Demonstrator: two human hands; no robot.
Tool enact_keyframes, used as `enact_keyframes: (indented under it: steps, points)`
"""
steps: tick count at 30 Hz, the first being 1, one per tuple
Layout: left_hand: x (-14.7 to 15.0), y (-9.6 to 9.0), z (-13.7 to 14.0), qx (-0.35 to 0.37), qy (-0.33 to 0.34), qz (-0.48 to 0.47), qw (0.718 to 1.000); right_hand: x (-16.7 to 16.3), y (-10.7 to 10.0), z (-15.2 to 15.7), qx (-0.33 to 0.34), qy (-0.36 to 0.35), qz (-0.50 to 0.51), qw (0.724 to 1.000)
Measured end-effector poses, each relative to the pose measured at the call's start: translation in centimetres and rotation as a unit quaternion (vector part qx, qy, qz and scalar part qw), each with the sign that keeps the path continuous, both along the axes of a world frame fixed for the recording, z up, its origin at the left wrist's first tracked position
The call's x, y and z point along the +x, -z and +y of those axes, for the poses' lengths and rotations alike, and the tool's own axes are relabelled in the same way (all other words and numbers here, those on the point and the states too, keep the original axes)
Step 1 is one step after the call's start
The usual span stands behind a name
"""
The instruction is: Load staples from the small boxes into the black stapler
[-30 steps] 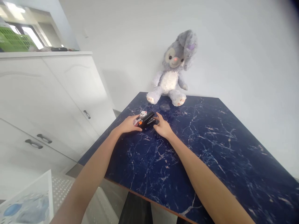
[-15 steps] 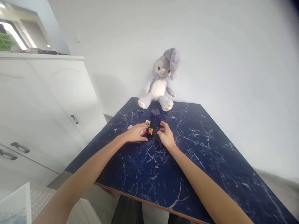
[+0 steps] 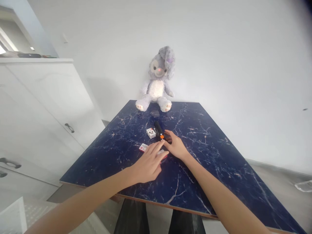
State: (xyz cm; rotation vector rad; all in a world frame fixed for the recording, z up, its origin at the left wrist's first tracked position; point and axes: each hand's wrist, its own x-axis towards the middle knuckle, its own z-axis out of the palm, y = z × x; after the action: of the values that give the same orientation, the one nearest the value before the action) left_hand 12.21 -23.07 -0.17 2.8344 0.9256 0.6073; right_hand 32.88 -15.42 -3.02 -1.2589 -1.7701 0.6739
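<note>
A long black object [image 3: 158,127], stapler-like in shape, lies on the table with an orange patch at its near end. My right hand [image 3: 176,147] is at that end, its thumb and fingers curled around the right side. Stretched out flat, my left hand [image 3: 147,164] has its fingertips near the orange patch. Under its fingers is a red and white small box [image 3: 143,147], partly covered. A small white box [image 3: 151,133] with a dark picture on it stands just left of the black object.
A grey-purple plush rabbit [image 3: 156,81] sits at the table's far edge against the wall. The dark blue marbled table [image 3: 207,162] has its near edge by my legs. White cabinets [image 3: 48,107] stand to the left.
My left hand has come back toward me and over the red and white box, uncovering the white box. My right hand has closed in on the black object. The view has shifted right.
</note>
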Motion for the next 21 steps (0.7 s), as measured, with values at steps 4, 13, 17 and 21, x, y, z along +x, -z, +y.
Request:
enact_keyframes:
  steps: [4,13,17,21]
  points:
    - [-2.0,0.8,-1.2,-0.005,-0.063,0.026,0.998,-1.3,-0.5,0.9,0.030,0.038,-0.073,0.996]
    - [-0.8,1.3,1.4,0.032,-0.150,0.089,0.984,-2.1,-2.1,0.1,0.003,0.062,-0.074,0.995]
    - [-0.8,1.4,0.4,0.066,-0.222,0.071,0.970,-2.7,-2.0,-0.9,-0.058,0.073,-0.049,0.994]
    - [-0.8,1.9,-2.5,0.053,-0.219,0.054,0.973,-3.4,-2.2,-2.2,-0.048,-0.077,-0.018,0.996]
